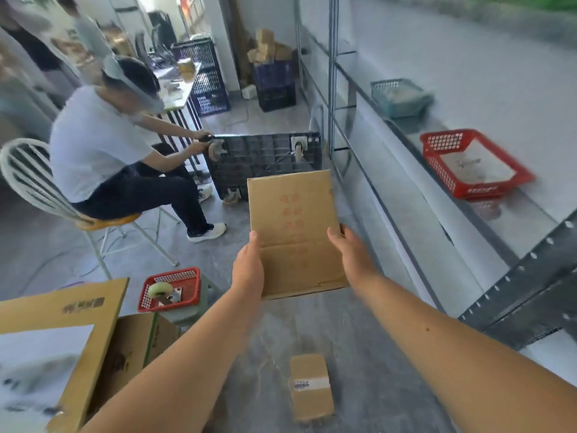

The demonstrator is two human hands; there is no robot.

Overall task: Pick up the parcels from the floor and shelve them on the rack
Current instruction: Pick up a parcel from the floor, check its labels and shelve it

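I hold a flat brown cardboard parcel (293, 226) with faint red print in front of me, above the floor. My left hand (248, 267) grips its left edge and my right hand (349, 248) grips its right edge. A smaller taped brown parcel (310, 387) with a white label lies on the grey floor below my arms. The metal rack (512, 295) runs along the right, its white shelf at about the height of my hands.
A red basket (474, 164) and a teal basket (401, 96) sit on the rack shelf. A seated person (103, 151) works on an upturned black trolley (265, 157) just ahead. Open cartons (78, 335) and a red basket (170, 289) with a wheel are at lower left.
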